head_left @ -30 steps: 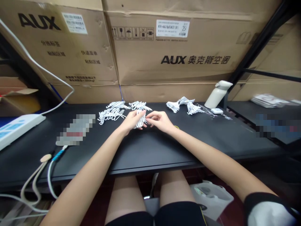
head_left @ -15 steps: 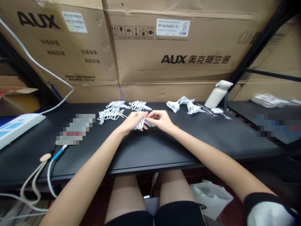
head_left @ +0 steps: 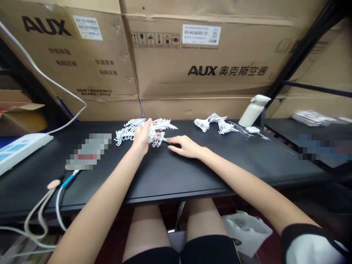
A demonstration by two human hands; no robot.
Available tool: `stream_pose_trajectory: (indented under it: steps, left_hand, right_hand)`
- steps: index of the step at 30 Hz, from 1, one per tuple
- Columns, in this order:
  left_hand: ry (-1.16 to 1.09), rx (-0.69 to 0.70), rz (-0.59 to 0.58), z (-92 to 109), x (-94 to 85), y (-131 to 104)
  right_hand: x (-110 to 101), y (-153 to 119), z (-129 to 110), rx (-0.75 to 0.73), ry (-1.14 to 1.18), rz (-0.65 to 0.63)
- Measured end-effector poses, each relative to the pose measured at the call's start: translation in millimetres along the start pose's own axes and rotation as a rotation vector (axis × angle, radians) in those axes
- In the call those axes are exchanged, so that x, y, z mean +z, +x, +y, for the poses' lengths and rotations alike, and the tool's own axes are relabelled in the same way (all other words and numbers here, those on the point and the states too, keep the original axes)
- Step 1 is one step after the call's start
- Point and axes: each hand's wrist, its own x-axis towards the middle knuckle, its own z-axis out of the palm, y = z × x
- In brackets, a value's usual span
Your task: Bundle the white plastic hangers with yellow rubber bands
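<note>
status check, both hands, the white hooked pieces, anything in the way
Left hand holding white hooked pieces. Right hand at the ends of a smaller bunch, grip unclear. Another bunch crowding close by left hand.

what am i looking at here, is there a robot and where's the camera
No robot here: these are a person's own two bare hands. The view comes from one camera worn on the head, looking forward and down, so the forearms stretch away from you. On the black table lie bunches of thin white hooked pieces, some on the left and some further right. A pale bottle is at the back right, and cardboard boxes stand behind. The left hand holds one bunch. The right hand has its fingertips at the ends of a smaller bunch; whether it grips them is hard to tell.
</note>
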Motion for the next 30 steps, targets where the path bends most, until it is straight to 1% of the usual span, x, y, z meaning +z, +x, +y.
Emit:
stream_pose_trajectory:
  steps: [5, 10, 13, 16, 18, 20, 23, 25, 26, 28, 30]
  left_hand:
    - [0.009, -0.003, -0.025, -1, 2.1, -3]
    - [0.020, -0.013, -0.033, -1, 2.1, -4]
    - [0.027, -0.003, -0.042, -2, 1.6, -3]
    - [0.044, -0.001, -0.086, -4, 2.0, -2]
    - [0.071, 0.005, -0.127, -6, 2.6, -2]
    - [0.109, 0.025, -0.167, -8, 3.2, -3]
    - [0.193, 0.058, -0.232, -11, 4.3, -4]
    - [0.248, 0.072, -0.286, -13, 5.3, -6]
    - [0.269, 0.072, -0.315, -14, 5.9, -7]
    - [0.298, 0.061, -0.359, -16, 6.9, -9]
    - [0.320, 0.048, -0.374, -16, 7.5, -10]
  right_hand:
    - [-10, 1, 2, 0.084, -0.085, -0.015]
    - [-20, 1, 9, 0.230, -0.243, 0.038]
    - [-23, 1, 13, 0.306, -0.346, 0.051]
    - [-24, 0, 18, 0.357, -0.367, 0.047]
    - [-24, -1, 21, 0.389, -0.334, 0.065]
    - [-25, -1, 24, 0.405, -0.284, 0.131]
    - [-27, 1, 27, 0.375, -0.169, 0.331]
    - [-28, 3, 27, 0.356, -0.046, 0.483]
    - [-29, 3, 26, 0.353, 0.024, 0.539]
    - [-30, 5, 24, 0.348, 0.151, 0.577]
    - [-31, 5, 20, 0.326, 0.234, 0.550]
